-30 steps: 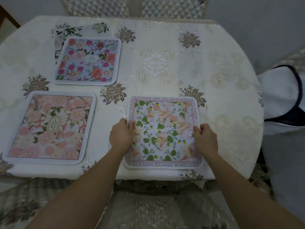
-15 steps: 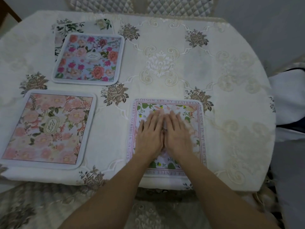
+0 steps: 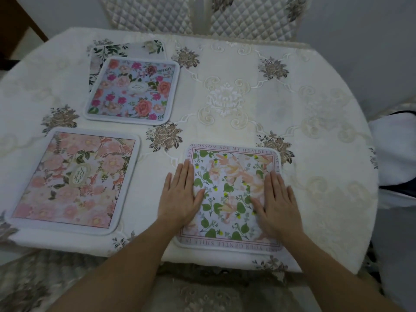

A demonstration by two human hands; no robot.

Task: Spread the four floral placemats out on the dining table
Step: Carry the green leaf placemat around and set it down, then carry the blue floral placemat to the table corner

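A green-leaf placemat [image 3: 229, 194] with a lettered border lies flat near the table's front edge. My left hand [image 3: 180, 195] rests flat on its left edge, fingers together and extended. My right hand [image 3: 278, 203] lies flat on its right side. A pale pink rose placemat [image 3: 72, 181] sits at the front left. A blue placemat with red and pink roses [image 3: 132, 91] lies behind it. It overlaps a white placemat with dark green leaves [image 3: 117, 49], which is mostly hidden beneath.
The round table wears a cream embroidered tablecloth [image 3: 247, 97]. Two quilted chair backs [image 3: 202, 14] stand at the far side. A white cushion with dark trim [image 3: 396, 158] lies to the right. A patterned chair seat [image 3: 202, 293] is just below the front edge.
My hands went from gripping the mat's sides, to pressed together at its centre, and have now slid apart to the left and right edges. The mat lies flat.
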